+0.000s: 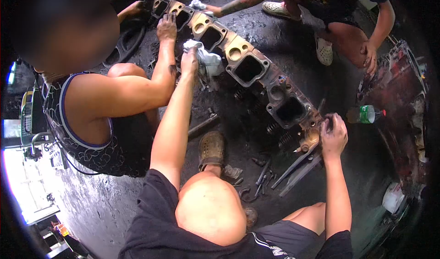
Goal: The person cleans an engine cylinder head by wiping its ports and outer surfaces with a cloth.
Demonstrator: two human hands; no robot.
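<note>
A long metal engine part [237, 53] with square openings and round holes runs diagonally from the upper left to the right of centre. My left hand [189, 61] is closed on a white cloth [208, 62] beside the part's near edge. At the part's lower right end, my right hand [333, 137] grips the metal, fingers curled over its edge. Springs [272, 127] show beneath the part. A co-worker's hand [167, 27] rests on the upper left portion, and another person's hand [211, 10] touches a second white cloth [197, 4] at the far edge.
Tools [262, 176] and two flat metal bars [293, 169] lie on the dark floor below the part. A bottle with a green label [366, 114] lies at the right, near a large reddish metal piece [398, 121]. One co-worker crouches at the left, another at the top right.
</note>
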